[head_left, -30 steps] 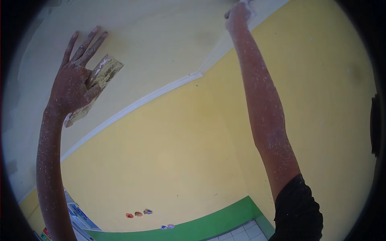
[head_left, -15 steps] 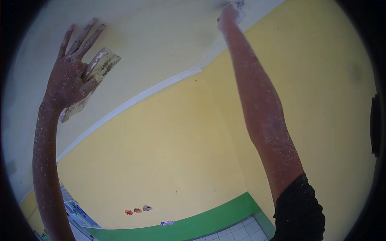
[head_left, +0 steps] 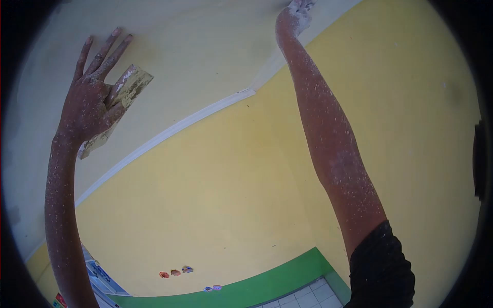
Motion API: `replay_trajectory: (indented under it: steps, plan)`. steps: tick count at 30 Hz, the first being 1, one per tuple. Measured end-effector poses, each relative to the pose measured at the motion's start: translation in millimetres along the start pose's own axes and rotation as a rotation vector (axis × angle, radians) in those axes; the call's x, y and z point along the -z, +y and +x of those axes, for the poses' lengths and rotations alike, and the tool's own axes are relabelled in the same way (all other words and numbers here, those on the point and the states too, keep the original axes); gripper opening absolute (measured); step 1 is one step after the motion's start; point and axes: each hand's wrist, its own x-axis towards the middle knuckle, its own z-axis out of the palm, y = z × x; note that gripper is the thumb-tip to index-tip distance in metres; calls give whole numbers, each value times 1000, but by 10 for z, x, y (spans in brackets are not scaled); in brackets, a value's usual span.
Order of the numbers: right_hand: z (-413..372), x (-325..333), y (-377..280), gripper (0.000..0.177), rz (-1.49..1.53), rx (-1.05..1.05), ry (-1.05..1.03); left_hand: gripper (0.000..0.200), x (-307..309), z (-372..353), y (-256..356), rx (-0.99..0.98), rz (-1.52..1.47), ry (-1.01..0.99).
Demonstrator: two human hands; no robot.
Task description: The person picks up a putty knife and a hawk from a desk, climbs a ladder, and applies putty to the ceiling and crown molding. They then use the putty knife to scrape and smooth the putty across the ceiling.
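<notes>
My left hand [head_left: 90,100] is raised against the pale ceiling, three fingers spread out and apart. Between its thumb and forefinger sits a flat rectangular scraper blade [head_left: 134,84], crusted with yellowish putty and slanting behind the palm. At the top edge of the view, my right hand [head_left: 298,18] reaches up to the ceiling beside the white strip along the wall. White powder coats its curled fingers, which the edge partly cuts off. Whatever lies in them cannot be made out. Specks of white cover both forearms.
The ceiling [head_left: 205,46] meets a yellow wall [head_left: 205,190] along white cornice trim [head_left: 174,126], with a step near the corner. Lower down runs a green band [head_left: 267,272] above white tiles [head_left: 303,297]. Small colourful cut-outs [head_left: 175,272] are stuck on the wall. A blue-framed opening [head_left: 105,277] shows lower left.
My right wrist has bent and swung slightly left, with the hand turned and the powdery fingers now more visible. My left hand keeps its hold on the blade, nearly still.
</notes>
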Motion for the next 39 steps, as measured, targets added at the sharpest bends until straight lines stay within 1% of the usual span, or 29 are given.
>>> replay_trajectory:
  steps: [1,2,3,4,5,6,7,8,9,11,12,14,15,17,18,19,20,21,22,23,24,26,27,28,29,31,33,34,39]
  plan:
    - [112,214,21,50,462,-210,-155,6,44,-8,1,35,18,-29]
    - [289,418,48,50,1042,-659,-409,6,78,-22,2,45,20,-26]
    - [560,621,155,50,1412,-1115,-736,6,103,-25,28,67,21,-62]
    - [657,648,205,50,1471,-1303,-930,6,111,0,42,80,25,-97]
    - [682,654,217,50,1465,-1354,-995,6,69,7,19,75,28,-95]
    - [618,603,153,50,1432,-1317,-928,7,-1,-5,-25,20,19,-24]
    - [374,345,46,50,1264,-1122,-770,8,-20,-1,-20,-11,10,6]
    - [62,209,-47,51,1051,-534,-194,8,-41,1,-15,-43,1,36]
    - [70,203,-33,51,1050,-534,-193,5,-28,1,-20,-28,7,34]
    - [245,358,-27,51,1325,-907,-417,4,-28,-35,-52,3,11,41]
    - [389,462,25,51,1333,-902,-413,4,-34,-37,-55,-12,-5,57]
    - [803,1037,289,49,1408,-1115,-953,4,-13,-4,-39,-41,-18,64]
    - [624,840,200,49,1410,-1117,-953,4,61,3,2,-5,-2,-2]
    - [63,327,24,48,1166,-679,-322,4,50,14,39,22,4,-83]
    - [240,410,75,48,1169,-676,-321,6,-70,19,-32,-12,8,41]
    - [550,617,184,47,1393,-1042,-648,7,-65,-4,-41,-24,8,99]
    - [600,668,156,47,1513,-1220,-819,9,-58,-27,-50,-36,9,158]
    - [650,712,126,47,1589,-1415,-992,7,79,-15,-3,6,34,22]
    - [445,615,67,48,1069,-759,-528,6,145,9,44,43,53,-117]
    - [347,637,79,48,497,-126,-90,6,83,17,25,36,48,-118]
    - [313,631,114,48,491,-123,-96,7,-9,2,-27,-8,25,-26]
    - [630,952,103,47,1152,-824,-521,8,-67,-38,-86,-32,13,82]
    - [742,1041,87,48,1466,-1182,-748,8,-69,-55,-95,-36,21,81]
    - [732,984,109,48,1468,-1183,-740,9,-52,-33,-98,-53,29,81]
    - [658,850,158,44,1411,-1128,-647,9,3,-9,-55,-60,36,89]
    - [466,497,206,39,1308,-1025,-464,7,175,31,114,21,45,-100]
    - [361,403,26,40,1213,-933,-313,2,213,51,154,12,55,-102]
    - [383,533,-90,40,1233,-945,-322,6,219,22,160,3,44,-111]
    - [720,1565,-179,49,1430,-928,-607,24,120,55,174,-38,126,-130]
